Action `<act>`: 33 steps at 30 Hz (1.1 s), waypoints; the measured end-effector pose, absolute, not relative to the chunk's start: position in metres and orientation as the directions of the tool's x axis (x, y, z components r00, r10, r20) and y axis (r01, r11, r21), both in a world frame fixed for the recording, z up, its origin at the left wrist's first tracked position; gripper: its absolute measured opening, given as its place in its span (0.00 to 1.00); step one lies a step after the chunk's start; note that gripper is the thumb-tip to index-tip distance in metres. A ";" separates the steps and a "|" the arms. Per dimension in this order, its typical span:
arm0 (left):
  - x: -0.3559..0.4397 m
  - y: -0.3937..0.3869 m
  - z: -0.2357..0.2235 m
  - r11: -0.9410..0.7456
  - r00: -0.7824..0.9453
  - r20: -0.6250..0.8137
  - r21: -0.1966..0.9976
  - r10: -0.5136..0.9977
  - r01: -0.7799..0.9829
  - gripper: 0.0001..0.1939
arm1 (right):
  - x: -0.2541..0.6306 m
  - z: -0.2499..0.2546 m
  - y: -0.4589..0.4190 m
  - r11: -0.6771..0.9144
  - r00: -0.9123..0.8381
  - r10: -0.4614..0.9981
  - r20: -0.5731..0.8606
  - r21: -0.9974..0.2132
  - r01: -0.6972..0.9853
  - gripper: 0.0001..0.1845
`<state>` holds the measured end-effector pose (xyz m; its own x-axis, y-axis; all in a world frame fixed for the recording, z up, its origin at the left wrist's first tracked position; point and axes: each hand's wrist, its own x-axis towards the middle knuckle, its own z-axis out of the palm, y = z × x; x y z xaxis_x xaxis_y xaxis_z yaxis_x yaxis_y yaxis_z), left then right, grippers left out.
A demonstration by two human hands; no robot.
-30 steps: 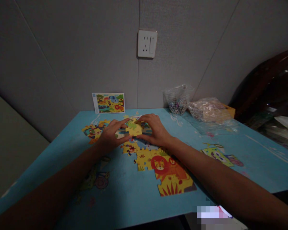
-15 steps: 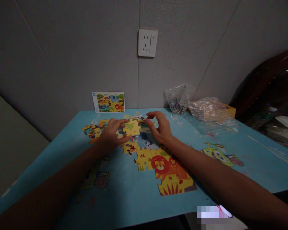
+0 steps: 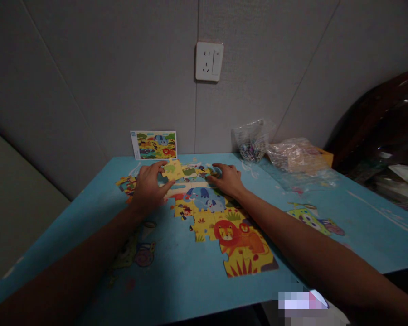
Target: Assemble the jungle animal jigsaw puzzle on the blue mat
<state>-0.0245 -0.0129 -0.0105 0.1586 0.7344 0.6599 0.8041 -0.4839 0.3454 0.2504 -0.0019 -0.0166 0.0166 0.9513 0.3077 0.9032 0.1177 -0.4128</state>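
In the head view, your left hand [image 3: 148,188] has its fingers clamped on a yellow puzzle piece [image 3: 172,170], gripping its left side, with the index finger at the upper edge and the thumb below; the rest of the piece juts out to the right, past the fingertips. Your right hand [image 3: 227,179] has thumb and index finger apart, just beside small dark-patterned pieces [image 3: 202,170]; you can't tell whether they touch. Nearer you on the blue bench [image 3: 180,276], the joined puzzle section [image 3: 246,242] shows elephants and lions.
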 end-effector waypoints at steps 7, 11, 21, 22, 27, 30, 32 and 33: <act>-0.027 -0.007 -0.014 -0.339 0.058 0.607 0.361 0.793 0.869 0.28 | 0.250 -0.016 0.002 0.174 -0.085 0.965 0.249 -0.364 0.915 0.29; -0.025 -0.008 -0.012 -0.320 0.047 0.577 0.381 0.815 0.868 0.28 | 0.250 -0.017 0.005 0.207 -0.111 0.956 0.273 -0.354 0.912 0.25; -0.031 0.000 -0.015 -0.302 0.078 0.505 0.379 0.860 0.875 0.27 | 0.248 -0.017 0.007 0.180 -0.069 0.956 0.285 -0.386 0.905 0.23; -0.032 0.002 -0.016 -0.296 0.078 0.497 0.378 0.864 0.877 0.27 | 0.248 -0.018 0.007 0.182 -0.067 0.954 0.292 -0.386 0.905 0.23; -0.034 0.008 -0.022 -0.247 0.053 0.460 0.372 0.886 0.895 0.27 | 0.249 -0.021 0.010 0.189 -0.057 0.946 0.318 -0.400 0.897 0.24; -0.035 0.010 -0.026 -0.237 0.046 0.463 0.363 0.885 0.901 0.28 | 0.250 -0.022 0.011 0.183 -0.040 0.946 0.322 -0.426 0.886 0.24; -0.036 0.011 -0.027 -0.252 0.050 0.475 0.372 0.879 0.893 0.28 | 0.251 -0.022 0.012 0.164 -0.017 0.950 0.313 -0.452 0.877 0.26; -0.036 0.012 -0.027 -0.265 0.054 0.482 0.382 0.874 0.886 0.28 | 0.251 -0.021 0.013 0.151 -0.003 0.953 0.303 -0.468 0.871 0.27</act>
<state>-0.0358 0.0119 -0.0269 0.0535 0.8743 0.4825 0.8856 -0.2648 0.3816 0.2509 0.0126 -0.0212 -0.0028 0.9530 0.3030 0.8709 0.1512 -0.4675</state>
